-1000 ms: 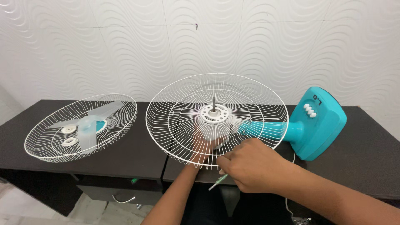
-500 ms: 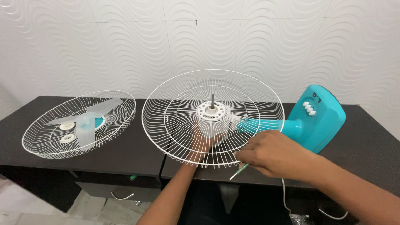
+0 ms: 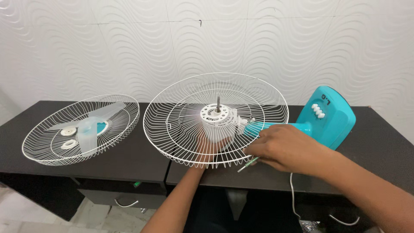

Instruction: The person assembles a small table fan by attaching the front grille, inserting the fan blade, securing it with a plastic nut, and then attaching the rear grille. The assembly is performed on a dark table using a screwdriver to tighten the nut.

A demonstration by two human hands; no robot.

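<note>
White wire fan guard (image 3: 181, 129), white motor housing (image 3: 217, 125), turquoise fan neck and base (image 3: 330, 121) bearing white buttons (image 3: 318, 111). Black bench (image 3: 129, 155). Translucent pale-blue blade (image 3: 88, 129). White wall (image 3: 207, 43) carries a wavy relief pattern.

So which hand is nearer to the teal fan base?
Right. The right hand rests by the teal neck just short of the teal fan base, a thin tool in its fingers. The left hand is farther away, under the rear guard, cupping the white motor housing.

Left hand (image 3: 210, 149) under the white wire guard (image 3: 172, 125), cupping the motor housing. Right hand (image 3: 282, 149) pinching a slim green-handled screwdriver (image 3: 247, 165) at the guard's rim.
</note>
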